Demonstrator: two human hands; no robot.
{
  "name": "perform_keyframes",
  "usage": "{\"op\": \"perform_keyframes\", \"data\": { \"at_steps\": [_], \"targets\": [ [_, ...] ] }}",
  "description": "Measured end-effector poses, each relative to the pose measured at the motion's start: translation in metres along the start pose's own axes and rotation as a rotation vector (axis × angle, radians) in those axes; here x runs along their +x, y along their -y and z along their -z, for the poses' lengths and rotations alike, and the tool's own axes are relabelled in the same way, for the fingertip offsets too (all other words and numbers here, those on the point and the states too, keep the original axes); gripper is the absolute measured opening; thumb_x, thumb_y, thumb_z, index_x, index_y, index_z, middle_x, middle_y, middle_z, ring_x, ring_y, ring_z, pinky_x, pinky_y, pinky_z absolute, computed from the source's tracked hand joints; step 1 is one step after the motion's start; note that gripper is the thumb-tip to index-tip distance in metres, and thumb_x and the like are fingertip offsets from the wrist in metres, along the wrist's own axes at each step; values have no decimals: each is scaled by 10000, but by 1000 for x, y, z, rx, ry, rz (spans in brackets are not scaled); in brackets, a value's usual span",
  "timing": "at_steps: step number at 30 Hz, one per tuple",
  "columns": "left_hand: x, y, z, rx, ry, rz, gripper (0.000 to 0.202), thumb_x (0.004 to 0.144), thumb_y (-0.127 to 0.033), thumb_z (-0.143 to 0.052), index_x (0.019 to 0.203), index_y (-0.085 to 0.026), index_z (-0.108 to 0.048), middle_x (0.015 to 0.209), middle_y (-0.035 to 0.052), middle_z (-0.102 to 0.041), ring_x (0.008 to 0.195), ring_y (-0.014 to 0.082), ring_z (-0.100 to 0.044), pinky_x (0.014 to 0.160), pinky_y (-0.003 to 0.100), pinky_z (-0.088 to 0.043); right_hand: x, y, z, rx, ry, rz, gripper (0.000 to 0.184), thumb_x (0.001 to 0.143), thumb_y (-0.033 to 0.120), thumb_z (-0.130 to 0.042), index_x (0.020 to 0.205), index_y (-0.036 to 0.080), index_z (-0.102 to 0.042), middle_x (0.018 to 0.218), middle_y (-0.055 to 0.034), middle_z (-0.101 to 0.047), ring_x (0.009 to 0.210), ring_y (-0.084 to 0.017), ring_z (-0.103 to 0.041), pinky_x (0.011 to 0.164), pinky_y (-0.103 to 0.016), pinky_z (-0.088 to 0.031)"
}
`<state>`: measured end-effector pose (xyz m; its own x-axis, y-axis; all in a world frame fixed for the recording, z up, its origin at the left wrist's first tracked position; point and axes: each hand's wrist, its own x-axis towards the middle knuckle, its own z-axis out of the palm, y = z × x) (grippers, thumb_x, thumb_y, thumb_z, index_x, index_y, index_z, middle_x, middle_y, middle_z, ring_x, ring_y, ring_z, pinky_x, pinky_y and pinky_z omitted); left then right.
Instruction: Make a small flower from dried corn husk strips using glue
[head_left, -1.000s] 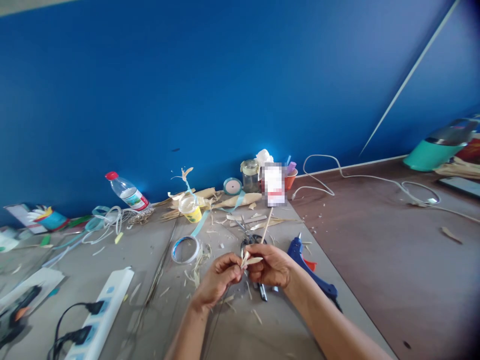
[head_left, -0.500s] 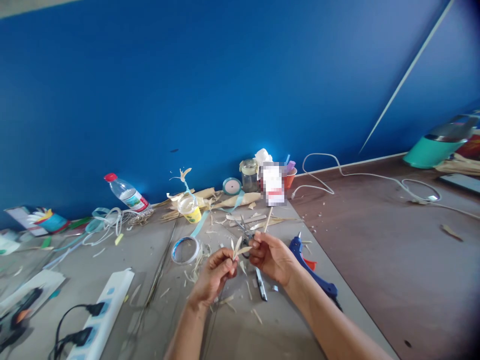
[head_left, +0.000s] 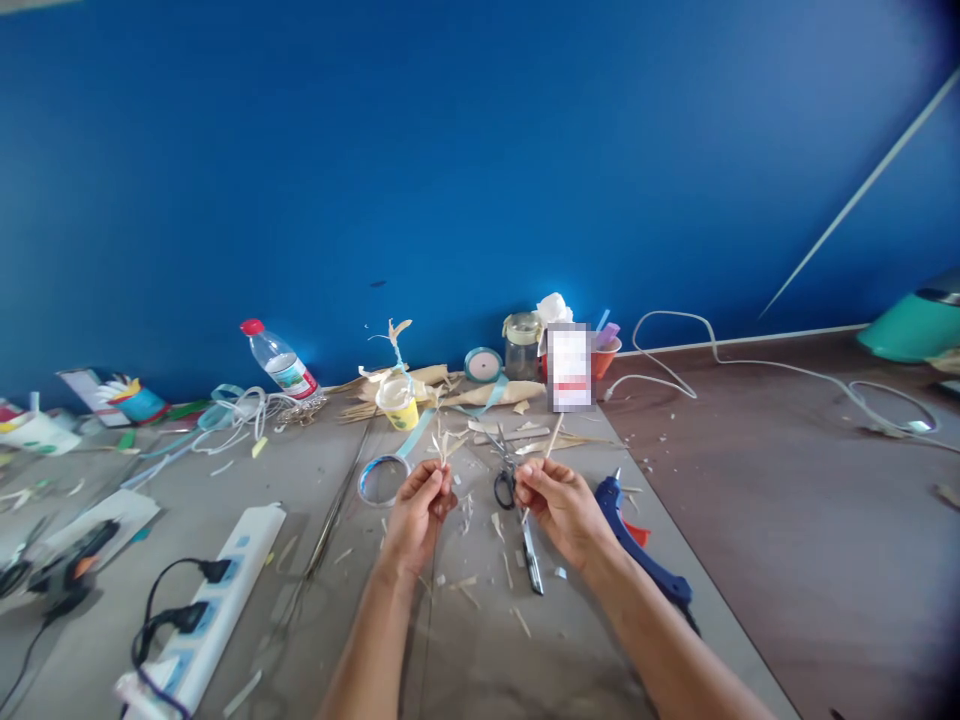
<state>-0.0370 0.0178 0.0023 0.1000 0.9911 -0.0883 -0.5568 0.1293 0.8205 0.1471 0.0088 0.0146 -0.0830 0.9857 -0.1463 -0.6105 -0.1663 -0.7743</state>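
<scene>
My left hand (head_left: 421, 505) is closed in a pinch around a small cluster of pale dried husk strips (head_left: 443, 447), whose thin tips fan upward. To its right, my right hand (head_left: 559, 500) has its fingers curled round a thin pale stick (head_left: 554, 437); the part inside the fist is hidden. The two hands are apart. Just left of my right fingers lie the scissors (head_left: 504, 488), partly covered by them. A utility knife (head_left: 532, 560) rests below that hand, and a blue glue gun (head_left: 637, 545) lies beside the right wrist.
A roll of tape (head_left: 361, 485) and a yellow cup (head_left: 400, 405) with a husk stem stand beyond my left hand. Husk scraps litter the table. A bottle (head_left: 281, 362) leans at the wall. At left are a power strip (head_left: 225, 590) and cords; a white cable (head_left: 757, 362) runs right.
My hands have moved apart, and the husk cluster has shifted left and up with my left hand. The camera view has turned slightly left, so the table things appear farther right.
</scene>
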Motion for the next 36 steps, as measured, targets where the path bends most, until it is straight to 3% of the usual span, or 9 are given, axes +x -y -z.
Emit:
{"op": "perform_keyframes", "data": {
  "at_steps": [5,9,12,15,21,25,29,33,36],
  "targets": [
    [1,2,1,14,-15,2,148,713,-256,-659,793,-153,-589,610,-41,-494,448,17,-317,488,181,-276,2,-2,1,-45,-13,23,192,641,309,-719,620,150,-615,553,9,-552,523,-92,-480,534,-224,-384],
    [4,5,2,103,-41,-17,184,687,-286,-673,752,-139,-583,613,-36,-495,458,21,-323,466,174,-256,2,-6,0,-88,-115,49,191,587,256,-720,730,164,-633,690,0,-600,573,-100,-526,598,-247,-423],
    [6,7,4,184,-48,-35,193,692,-302,-656,752,-134,-582,615,-33,-492,475,30,-345,461,176,-257,-1,-6,-5,-195,-150,67,200,592,229,-675,776,175,-619,680,11,-598,558,-103,-527,600,-255,-420],
    [8,8,7,234,-51,-51,183,715,-303,-618,773,-135,-576,630,-31,-500,473,30,-350,474,182,-279,-10,2,-12,-369,-135,93,148,664,284,-630,741,161,-603,640,7,-585,518,-92,-483,562,-242,-389],
    [9,9,10,385,-135,-101,190,703,-296,-581,799,-133,-569,636,-27,-528,453,31,-369,462,186,-281,-17,31,-23,-691,-57,173,333,709,415,-601,897,140,-596,743,-25,-589,636,-131,-514,629,-267,-419],
    [11,10,11,380,-165,-88,211,683,-297,-578,816,-134,-556,610,-36,-532,437,32,-369,457,185,-269,8,41,-15,-997,-48,267,280,740,350,-533,917,143,-599,792,-44,-622,682,-153,-552,643,-276,-432],
    [15,11,13,368,-214,-85,236,647,-313,-594,802,-141,-547,593,-39,-544,418,37,-368,449,189,-266,44,38,-5,-1491,-16,354,240,775,223,-414,831,163,-640,742,-39,-651,654,-153,-578,616,-255,-424],
    [16,10,15,386,-238,-84,240,638,-308,-601,803,-141,-556,590,-36,-553,418,44,-379,449,191,-285,77,25,-3,-1674,-7,364,257,789,219,-430,671,152,-649,745,-78,-654,694,-176,-588,638,-259,-417],
    [14,8,13,418,-261,-74,231,636,-297,-605,804,-142,-574,589,-28,-567,430,58,-402,449,195,-304,100,14,-8,-1787,25,368,230,797,191,-451,731,145,-667,865,-98,-653,837,-194,-582,741,-266,-412]
  ]
}}
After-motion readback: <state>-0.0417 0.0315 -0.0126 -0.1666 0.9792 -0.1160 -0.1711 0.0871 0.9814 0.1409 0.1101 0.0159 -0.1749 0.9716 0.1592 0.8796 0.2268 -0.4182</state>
